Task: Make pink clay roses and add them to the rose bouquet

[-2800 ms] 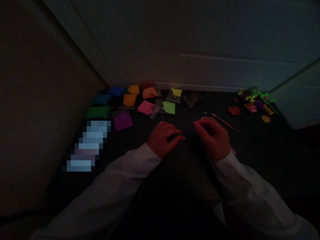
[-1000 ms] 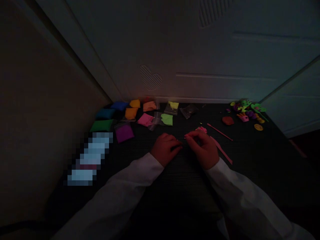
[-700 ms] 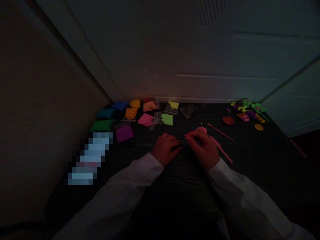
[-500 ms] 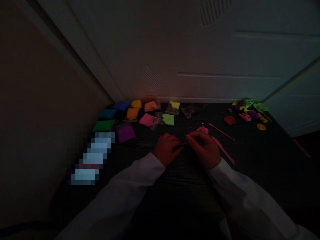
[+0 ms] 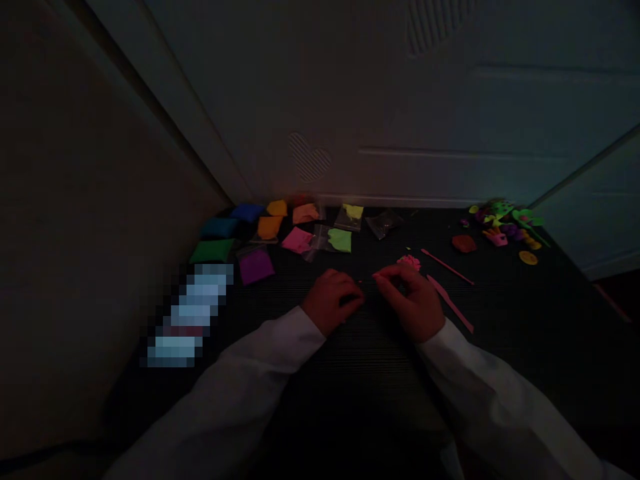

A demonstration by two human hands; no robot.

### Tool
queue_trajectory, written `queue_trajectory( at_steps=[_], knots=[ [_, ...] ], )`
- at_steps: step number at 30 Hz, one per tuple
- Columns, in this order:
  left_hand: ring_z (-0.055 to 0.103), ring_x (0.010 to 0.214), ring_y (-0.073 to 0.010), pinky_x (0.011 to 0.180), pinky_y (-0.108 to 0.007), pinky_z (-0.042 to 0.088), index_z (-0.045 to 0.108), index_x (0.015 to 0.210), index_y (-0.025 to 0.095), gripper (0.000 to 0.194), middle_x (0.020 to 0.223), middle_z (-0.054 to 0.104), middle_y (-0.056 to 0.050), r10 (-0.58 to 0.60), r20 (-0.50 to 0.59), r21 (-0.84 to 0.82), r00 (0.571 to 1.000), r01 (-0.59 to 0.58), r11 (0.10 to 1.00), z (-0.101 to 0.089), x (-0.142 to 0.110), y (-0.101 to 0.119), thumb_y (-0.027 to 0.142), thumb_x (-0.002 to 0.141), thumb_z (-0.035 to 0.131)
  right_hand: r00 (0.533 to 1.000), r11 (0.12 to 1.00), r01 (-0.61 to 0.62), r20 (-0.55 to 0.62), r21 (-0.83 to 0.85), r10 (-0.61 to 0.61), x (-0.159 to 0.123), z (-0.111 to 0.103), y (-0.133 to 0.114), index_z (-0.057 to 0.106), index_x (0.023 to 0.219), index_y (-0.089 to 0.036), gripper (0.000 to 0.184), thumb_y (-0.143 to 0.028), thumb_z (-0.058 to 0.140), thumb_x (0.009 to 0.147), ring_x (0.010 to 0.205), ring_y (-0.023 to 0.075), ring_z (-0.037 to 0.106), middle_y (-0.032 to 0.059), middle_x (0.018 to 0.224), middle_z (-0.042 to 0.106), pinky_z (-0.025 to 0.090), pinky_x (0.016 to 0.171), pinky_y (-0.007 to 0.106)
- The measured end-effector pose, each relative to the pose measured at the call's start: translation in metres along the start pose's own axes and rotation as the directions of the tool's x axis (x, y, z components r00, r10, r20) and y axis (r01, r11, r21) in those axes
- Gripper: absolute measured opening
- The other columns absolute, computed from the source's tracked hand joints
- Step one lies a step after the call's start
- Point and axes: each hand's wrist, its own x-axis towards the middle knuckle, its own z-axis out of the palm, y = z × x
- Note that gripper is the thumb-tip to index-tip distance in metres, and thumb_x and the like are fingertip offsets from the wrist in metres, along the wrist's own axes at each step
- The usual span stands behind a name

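Observation:
My right hand [image 5: 413, 303] is closed in a pinch, with a tiny pink bit of modelling clay [image 5: 375, 275] showing at its fingertips. Just behind that hand lies a bumpy pink clay piece [image 5: 409, 262], partly covered by the fingers. My left hand [image 5: 331, 303] hovers over or rests on the dark table, fingers curved, thumb and forefinger slightly apart and no object visible between them. A tiny pink speck [image 5: 360, 281] is near its fingertips. To the right of my right hand are a pink clay knife [image 5: 451, 303] and a thin pink stick tool [image 5: 447, 267].
Clay packets, among them a purple packet [image 5: 256, 265] and a light green packet [image 5: 340, 240], line the back left. A blurred bright panel [image 5: 193, 313] lies at the left. Finished-looking clay figures [image 5: 505, 227] and a red lump [image 5: 463, 243] sit at the back right, before a white panel [image 5: 425, 173].
My left hand has drawn slightly left, away from the right hand, and its thumb and forefinger are closer together. The right hand keeps its pinch. The whole view has shifted a little.

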Motion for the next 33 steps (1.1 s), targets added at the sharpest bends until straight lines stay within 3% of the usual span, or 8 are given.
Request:
queue_trajectory(
  at_steps=[7, 11, 15, 33],
  knots=[
    [0.048, 0.083, -0.0147, 0.077, -0.03, 0.036, 0.063, 0.08, 0.02, 0.017, 0.083, 0.058, -0.003, -0.024, 0.016, 0.002, 1.0, 0.024, 1.0, -0.011, -0.007, -0.008, 0.03, 0.074, 0.051, 0.975, 0.998, -0.056, 0.216, -0.009, 0.056, -0.002, 0.007, 0.003, 0.057, 0.079, -0.017, 0.014, -0.029, 0.051, 0.076, 0.065, 0.0095, 0.049, 0.0002, 0.071, 0.054, 0.038, 0.058, 0.022],
    [0.048, 0.082, -0.0146, 0.077, -0.031, 0.035, 0.062, 0.079, 0.019, 0.016, 0.082, 0.058, -0.002, -0.003, 0.056, 0.013, 0.998, 0.003, 1.0, -0.011, -0.01, -0.007, 0.029, 0.073, 0.051, 0.959, 0.997, -0.029, 0.278, -0.069, 0.047, -0.003, 0.01, 0.002, 0.057, 0.078, -0.016, 0.011, -0.026, 0.051, 0.075, 0.064, 0.0083, 0.047, -0.0004, 0.07, 0.052, 0.036, 0.057, 0.021],
    [0.048, 0.082, -0.0143, 0.078, -0.032, 0.035, 0.062, 0.079, 0.02, 0.015, 0.083, 0.058, -0.001, -0.014, 0.092, 0.001, 0.996, 0.014, 1.0, -0.012, -0.011, -0.006, 0.029, 0.074, 0.05, 0.957, 0.997, -0.036, 0.286, -0.071, 0.055, -0.002, 0.009, 0.0, 0.056, 0.078, -0.017, 0.011, -0.025, 0.05, 0.076, 0.065, 0.0079, 0.047, -0.0007, 0.071, 0.052, 0.037, 0.059, 0.021],
    [0.049, 0.084, -0.0156, 0.075, -0.031, 0.037, 0.06, 0.084, 0.02, 0.017, 0.085, 0.057, -0.002, -0.082, 0.073, 0.038, 0.994, 0.08, 0.996, -0.015, -0.01, -0.004, 0.027, 0.071, 0.053, 0.953, 0.992, -0.093, 0.282, -0.083, 0.113, 0.002, 0.003, 0.0, 0.057, 0.081, -0.018, 0.008, -0.024, 0.053, 0.076, 0.073, 0.0103, 0.053, 0.0001, 0.078, 0.056, 0.04, 0.063, 0.022]
  ],
)
